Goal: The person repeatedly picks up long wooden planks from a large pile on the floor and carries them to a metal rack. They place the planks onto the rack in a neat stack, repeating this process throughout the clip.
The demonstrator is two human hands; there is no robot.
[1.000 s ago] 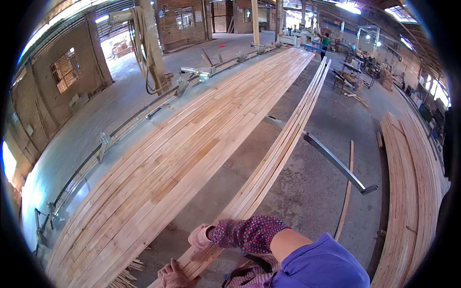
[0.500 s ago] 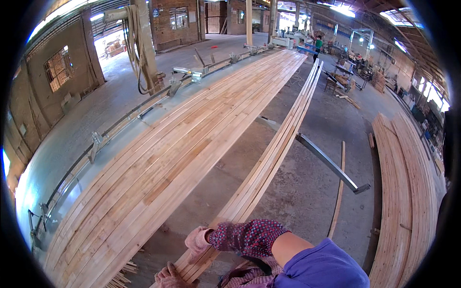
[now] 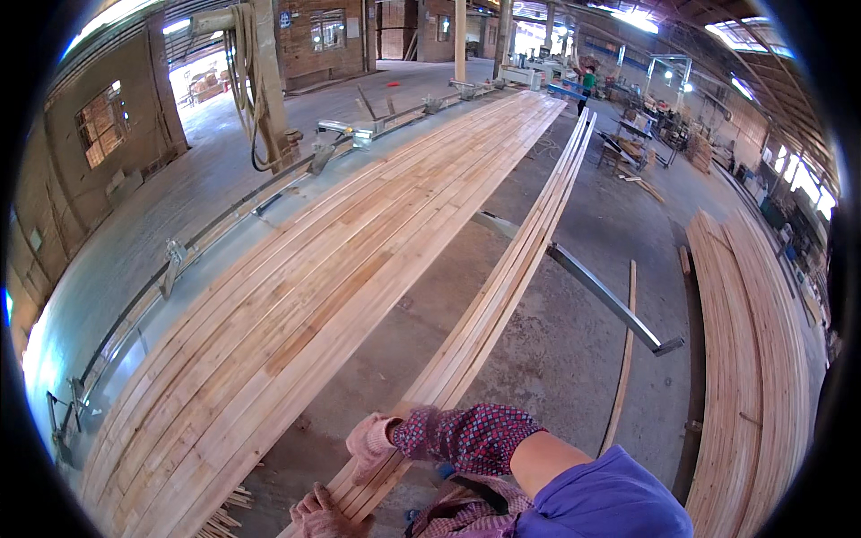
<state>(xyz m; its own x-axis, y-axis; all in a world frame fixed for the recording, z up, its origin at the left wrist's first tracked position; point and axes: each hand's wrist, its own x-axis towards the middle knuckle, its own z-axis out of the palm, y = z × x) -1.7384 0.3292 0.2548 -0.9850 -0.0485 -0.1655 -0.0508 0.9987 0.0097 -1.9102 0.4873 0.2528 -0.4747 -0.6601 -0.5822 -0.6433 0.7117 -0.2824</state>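
A narrow bundle of long, pale wooden strips (image 3: 489, 327) runs from beneath my hands far off toward the back. My right hand (image 3: 369, 444), in a pinkish knit glove below a red-and-blue checked sleeve, is bent over the near part of the bundle. Closer to me, at the lower edge, my left hand (image 3: 325, 516) wears a similar glove and curls its fingers over the same strips. Both hands look closed on the wood, though the undersides of their grips are hidden. Left of the bundle lies a broad panel of boards (image 3: 314, 305) set edge to edge.
A metal rail with clamps (image 3: 175, 260) follows the panel's far left side. A steel support arm (image 3: 610, 296) juts out right of the bundle. One loose strip (image 3: 619, 359) lies on the floor, near stacked boards (image 3: 744, 359) at right. A person in green (image 3: 588, 82) stands far back.
The view has shifted slightly, moving the background a little to the left. Both hands remain on the strips in nearly the same places.
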